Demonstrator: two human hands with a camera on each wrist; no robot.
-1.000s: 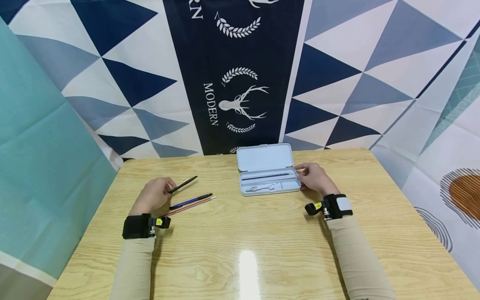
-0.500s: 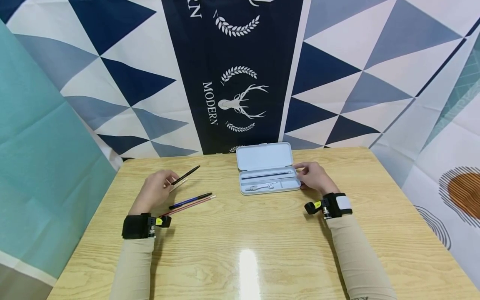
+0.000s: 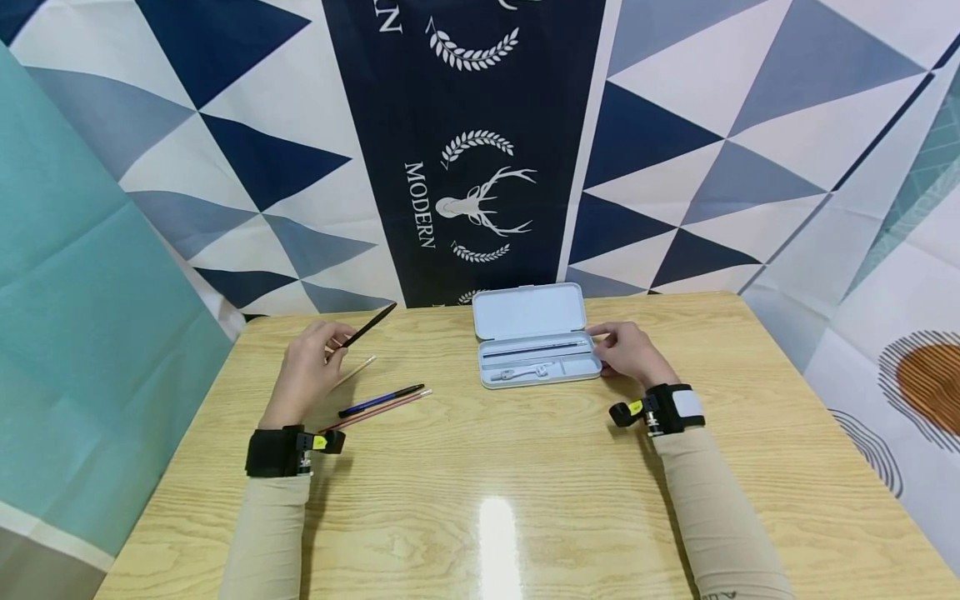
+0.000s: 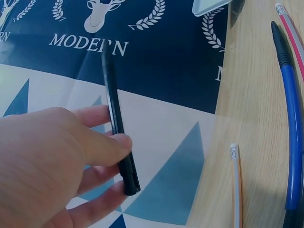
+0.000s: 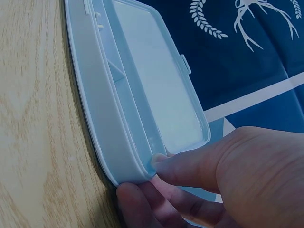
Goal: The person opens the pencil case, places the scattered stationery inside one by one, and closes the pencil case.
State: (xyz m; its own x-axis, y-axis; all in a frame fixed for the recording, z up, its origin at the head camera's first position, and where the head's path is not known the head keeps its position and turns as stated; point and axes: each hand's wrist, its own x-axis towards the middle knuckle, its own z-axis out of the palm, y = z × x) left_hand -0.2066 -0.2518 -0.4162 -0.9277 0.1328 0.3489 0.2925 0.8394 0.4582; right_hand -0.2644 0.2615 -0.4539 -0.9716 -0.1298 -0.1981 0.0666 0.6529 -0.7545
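A black pen is pinched between the thumb and fingers of my left hand, raised above the table and tilted with its far end up. The left wrist view shows the same black pen across the fingertips. My right hand grips the right end of a light blue pencil case, which lies with its lid up. In the right wrist view the thumb presses inside the rim, fingers outside. Within the case are a dark pencil and a silver compass.
On the table, right of my left hand, lie a pale pencil, a blue pen and a red pencil. A patterned cloth hangs behind the table's back edge.
My left hand has lifted the black pen up and away from the table, uncovering the pale pencil lying below. The right hand stays on the pencil case.
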